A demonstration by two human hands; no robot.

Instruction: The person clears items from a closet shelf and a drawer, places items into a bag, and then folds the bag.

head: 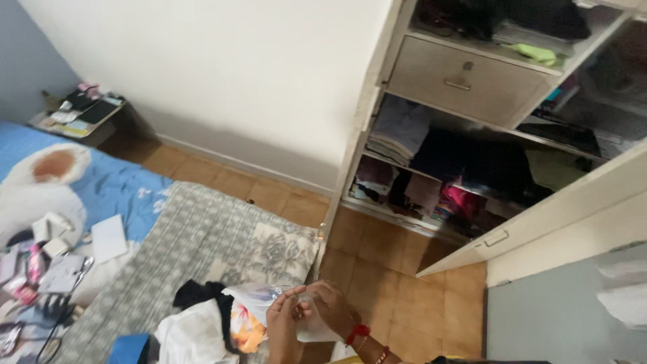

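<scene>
Right hand (335, 309): red thread bracelet, second red-beaded band at wrist. Left hand (283, 320): bare.

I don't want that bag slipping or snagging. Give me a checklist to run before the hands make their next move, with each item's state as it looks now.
1. Both hands on the clear plastic bag: ok. The left hand and right hand meet at it, grip closed.
2. Bag contents known: cannot tell; the hands cover it.
3. Bag clear of the clothes pile: not ok; it lies against the white and black garments.
4. Wardrobe door open: ok; it is swung wide and the shelves show.
5. Floor tiles between bed and wardrobe free: ok.
6. Space on the grey patterned blanket: ok; a bare stretch lies beside the pile.
</scene>
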